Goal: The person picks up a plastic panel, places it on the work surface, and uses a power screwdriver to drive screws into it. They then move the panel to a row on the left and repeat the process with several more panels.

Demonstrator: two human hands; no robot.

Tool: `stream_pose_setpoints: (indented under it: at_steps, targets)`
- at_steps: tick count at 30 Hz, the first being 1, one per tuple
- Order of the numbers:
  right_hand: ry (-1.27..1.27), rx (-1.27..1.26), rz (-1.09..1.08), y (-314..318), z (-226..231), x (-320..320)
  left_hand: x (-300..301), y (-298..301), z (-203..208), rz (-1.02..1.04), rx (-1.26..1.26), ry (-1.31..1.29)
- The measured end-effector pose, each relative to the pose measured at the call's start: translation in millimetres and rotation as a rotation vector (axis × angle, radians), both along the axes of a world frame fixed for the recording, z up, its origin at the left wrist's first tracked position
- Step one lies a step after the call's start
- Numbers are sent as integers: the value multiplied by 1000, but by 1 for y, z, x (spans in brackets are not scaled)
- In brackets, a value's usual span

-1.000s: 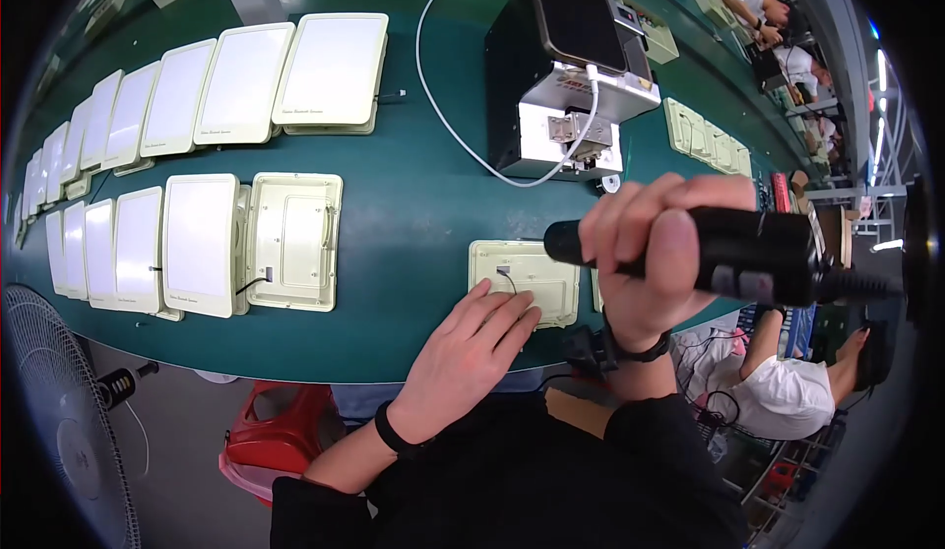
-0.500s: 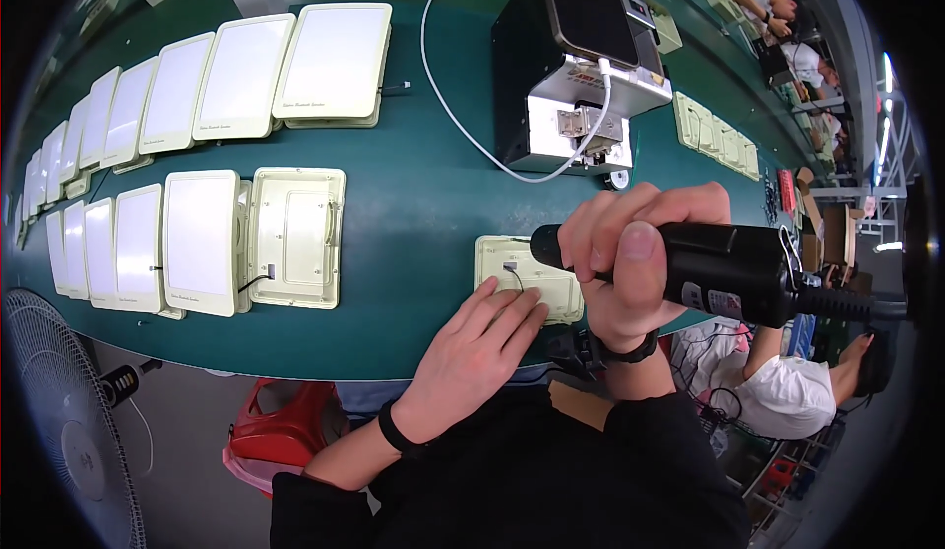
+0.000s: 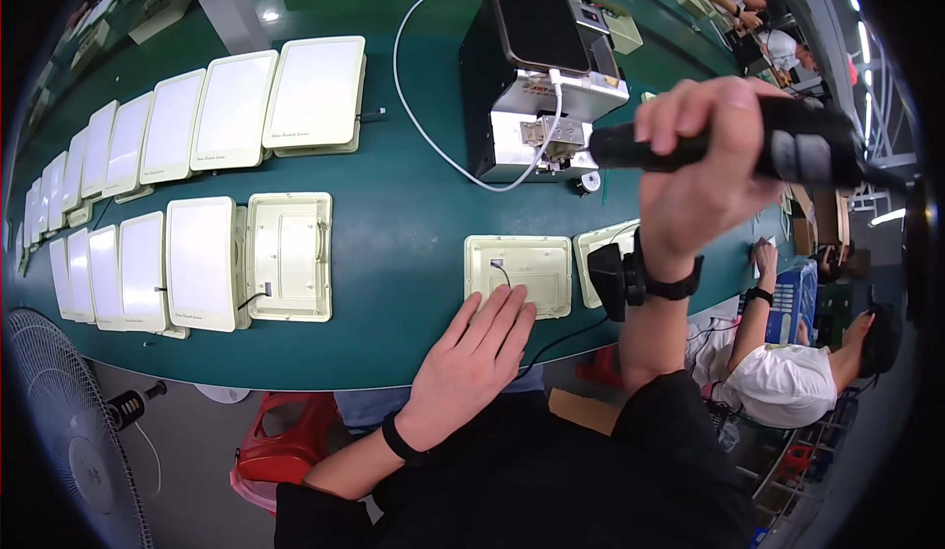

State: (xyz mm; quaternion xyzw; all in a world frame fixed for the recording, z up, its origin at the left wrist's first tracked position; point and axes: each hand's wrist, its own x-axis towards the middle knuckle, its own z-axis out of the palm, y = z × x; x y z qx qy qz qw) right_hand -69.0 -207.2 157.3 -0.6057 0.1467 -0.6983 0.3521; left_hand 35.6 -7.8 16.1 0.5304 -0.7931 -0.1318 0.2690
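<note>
My left hand lies with fingers stretched on the lower edge of a cream plastic housing, which has a small opening and a short dark wire. My right hand is wrapped round a black electric screwdriver, raised above the bench and blurred. Its front end points left, beside the metal front of a black and silver screw feeder; I cannot tell whether they touch. Partly behind my right wrist, a second cream housing lies to the right of the first.
A phone with a white cable rests on the feeder. Two rows of cream-framed white panels fill the left of the green bench. A fan and red stool stand below. A co-worker sits at right.
My right hand has lifted the screwdriver up and away from the housing toward the feeder. My left hand stays on the housing. The whole view has shifted a little.
</note>
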Motion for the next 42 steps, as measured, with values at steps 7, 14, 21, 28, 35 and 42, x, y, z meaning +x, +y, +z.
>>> stream_pose_setpoints:
  at_steps: [7,14,21,28,35,42]
  targets:
    - [-1,183,21,23,-13,-1,2,1,-4,5,-8,-1]
    - [248,215,277,69,-39,18,7,0,-2,-15,8,-15]
    - [232,288,213,80,-30,21,7,1,-2,-22,-2,-26]
    - [313,389,226,101,-37,23,10,5,-4,-44,-11,-12]
    - [300,403,232,105,-37,23,7,4,-6,-18,-32,13]
    - [283,414,230,107,-40,24,9,4,-5,-16,-40,35]
